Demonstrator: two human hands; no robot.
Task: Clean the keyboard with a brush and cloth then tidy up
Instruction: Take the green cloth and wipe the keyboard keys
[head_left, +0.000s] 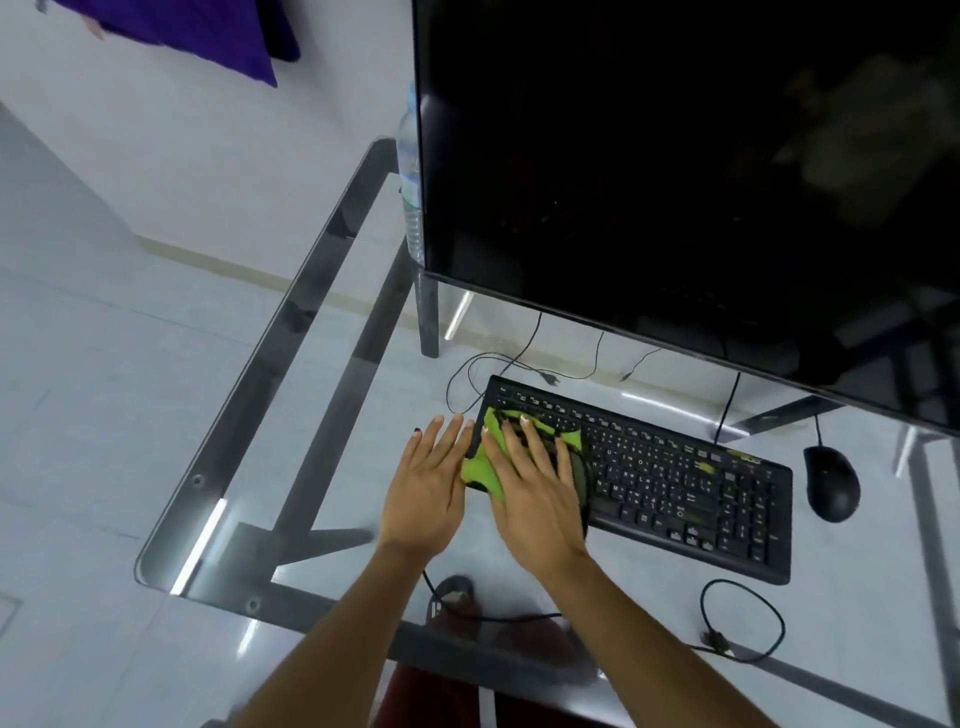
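A black keyboard (675, 478) lies on the glass desk (322, 426) in front of the monitor. A bright green cloth (480, 462) is spread over the keyboard's left end. My right hand (535, 483) lies flat on the cloth, fingers spread, pressing it onto the keys. My left hand (428, 478) rests flat on the glass just left of the keyboard, fingertips at its left edge, holding nothing. No brush is in view.
A large dark monitor (675, 182) stands behind the keyboard. A black mouse (831, 483) sits to the right. A water bottle (412, 176) stands at the monitor's left edge. Loose cables (743, 623) lie near the desk's front edge and behind the keyboard.
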